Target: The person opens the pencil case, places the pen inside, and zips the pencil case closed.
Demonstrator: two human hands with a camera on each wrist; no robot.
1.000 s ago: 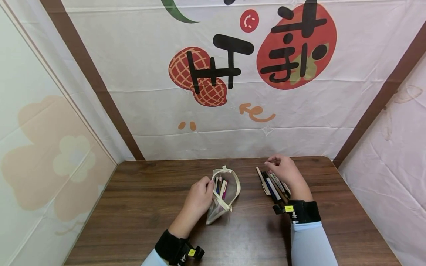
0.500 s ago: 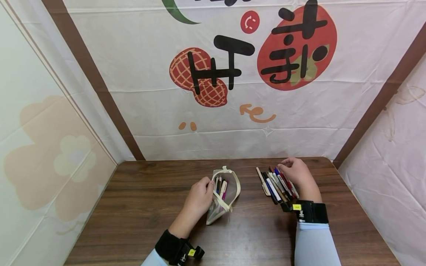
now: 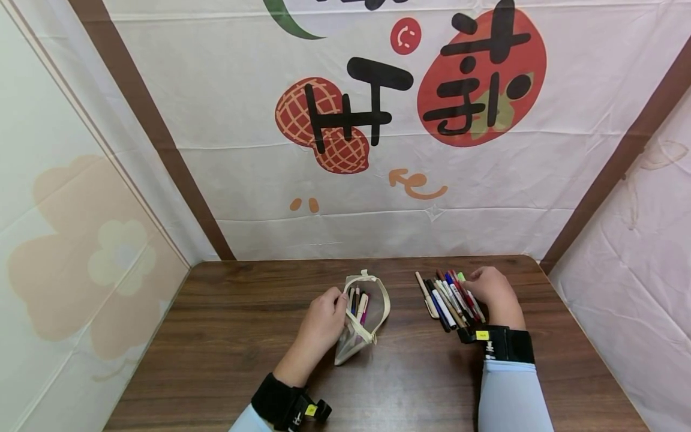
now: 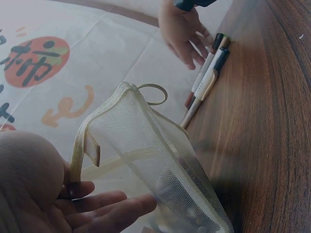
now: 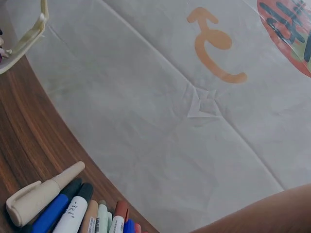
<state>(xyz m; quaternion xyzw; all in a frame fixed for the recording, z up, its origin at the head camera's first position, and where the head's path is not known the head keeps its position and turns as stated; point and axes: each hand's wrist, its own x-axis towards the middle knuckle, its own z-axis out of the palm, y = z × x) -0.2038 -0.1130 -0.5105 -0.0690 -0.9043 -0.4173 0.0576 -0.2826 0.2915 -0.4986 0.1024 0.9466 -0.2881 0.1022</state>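
Note:
My left hand [image 3: 324, 318] pinches the cream rim of a mesh pencil pouch [image 3: 349, 348]. The pouch's mouth gapes, and several pens [image 3: 360, 303] stand inside it. In the left wrist view, the thumb and a finger of that hand [image 4: 97, 204] hold the pouch's edge [image 4: 77, 155], the other fingers lying along the mesh. My right hand [image 3: 493, 291] is at the right side of a row of pens and markers [image 3: 447, 303], its fingertips beside a green-ended pen [image 3: 461, 276]. Seen from the left wrist, its fingers [image 4: 187, 43] are loosely spread. The right wrist view shows little of this hand.
The brown wooden table [image 3: 243, 348] ends at a white printed cloth [image 3: 243, 180] behind it. A cream pen [image 3: 427, 295] lies at the left end of the row, slightly apart. Black straps with small cameras [image 3: 504, 343] sit on both wrists.
My right hand has moved from above the pens to their right side and a little nearer, uncovering the red, blue and green-ended ones. The left hand and pouch have stayed put.

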